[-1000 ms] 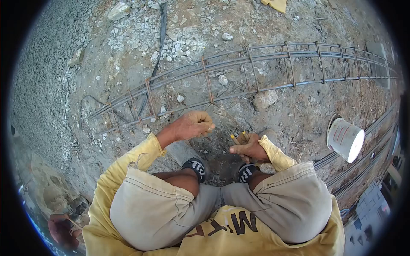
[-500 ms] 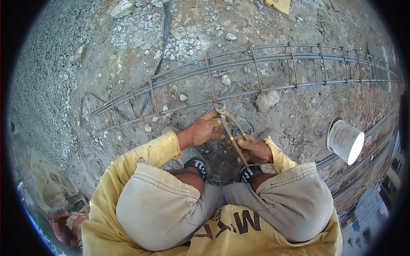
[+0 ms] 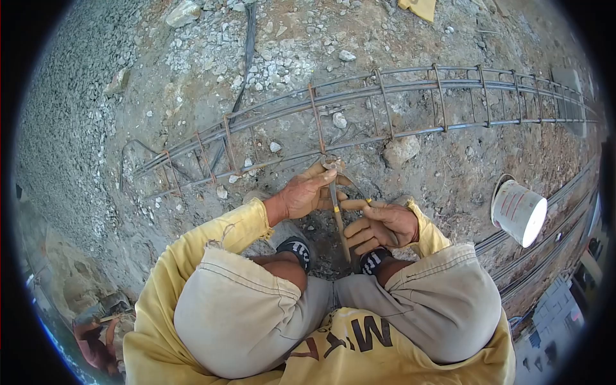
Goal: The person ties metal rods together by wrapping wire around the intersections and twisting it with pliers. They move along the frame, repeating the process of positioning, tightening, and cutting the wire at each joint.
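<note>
Steel pincers (image 3: pixel 339 221) with yellow bands on their handles point up at the near lower bar of a rebar cage (image 3: pixel 417 133). The jaws sit close to a tie point at the foot of a rusty stirrup (image 3: pixel 317 119); whether they bite on wire is hidden. My left hand (image 3: pixel 305 194) holds the pincers near the pivot, thumb on top and fingers behind. Beside the handles, my right hand (image 3: pixel 388 224) has its fingers apart, its index finger stretched across toward the handles. Part of the right handle is hidden by this hand.
A white bucket (image 3: pixel 521 212) lies tipped on the right, near long bars (image 3: pixel 552 218). A stone (image 3: pixel 402 151) rests by the cage. Gravel (image 3: pixel 70 115) spreads at far left, with a dark strip (image 3: pixel 249 51) beyond the cage. Another person (image 3: pixel 96 340) is at lower left.
My right hand has loosened from the pincers' handles and spread its fingers. The handles have swung left and drawn closer together. My left thumb has moved onto the pincers' head.
</note>
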Available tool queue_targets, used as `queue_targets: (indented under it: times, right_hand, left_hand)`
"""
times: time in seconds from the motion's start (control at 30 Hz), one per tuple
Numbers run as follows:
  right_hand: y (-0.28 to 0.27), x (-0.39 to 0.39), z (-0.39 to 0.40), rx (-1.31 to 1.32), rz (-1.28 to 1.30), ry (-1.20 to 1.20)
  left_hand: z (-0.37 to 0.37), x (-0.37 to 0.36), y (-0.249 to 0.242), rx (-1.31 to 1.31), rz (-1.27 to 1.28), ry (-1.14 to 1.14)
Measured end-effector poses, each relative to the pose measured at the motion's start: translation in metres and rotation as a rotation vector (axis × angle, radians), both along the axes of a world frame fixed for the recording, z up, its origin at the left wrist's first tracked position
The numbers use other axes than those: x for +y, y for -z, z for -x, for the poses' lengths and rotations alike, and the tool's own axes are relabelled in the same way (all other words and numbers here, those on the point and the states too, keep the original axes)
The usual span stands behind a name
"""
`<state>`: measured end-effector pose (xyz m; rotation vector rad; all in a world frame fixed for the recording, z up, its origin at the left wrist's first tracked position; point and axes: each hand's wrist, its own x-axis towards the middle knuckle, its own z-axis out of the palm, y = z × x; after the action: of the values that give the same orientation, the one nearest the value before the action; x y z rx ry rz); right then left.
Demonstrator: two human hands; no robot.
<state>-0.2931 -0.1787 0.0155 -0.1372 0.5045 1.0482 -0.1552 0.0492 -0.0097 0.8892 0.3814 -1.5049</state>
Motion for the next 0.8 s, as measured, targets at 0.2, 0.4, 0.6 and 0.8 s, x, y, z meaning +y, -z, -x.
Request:
queue_targets:
  times: [0.2,0.4,0.6,0.8]
  right_hand:
    - [-0.011,-0.004,-0.013,-0.067,0.081,0.008]
    - [-0.014,0.007,-0.008,0.036,0.177,-0.010]
    - [-0.003,0.030,-0.001,-0.032,0.334,-0.078]
    - [-0.001,0.015,-0.003,-0.033,0.185,-0.045]
  left_hand:
    - [0.003,-0.002,0.002,-0.053,-0.021,0.017]
    - [0.009,-0.004,-0.001,-0.034,-0.085,-0.077]
    - [0.015,-0.006,-0.002,-0.049,-0.096,-0.130]
    - [0.018,-0.008,0.001,-0.087,-0.069,-0.086]
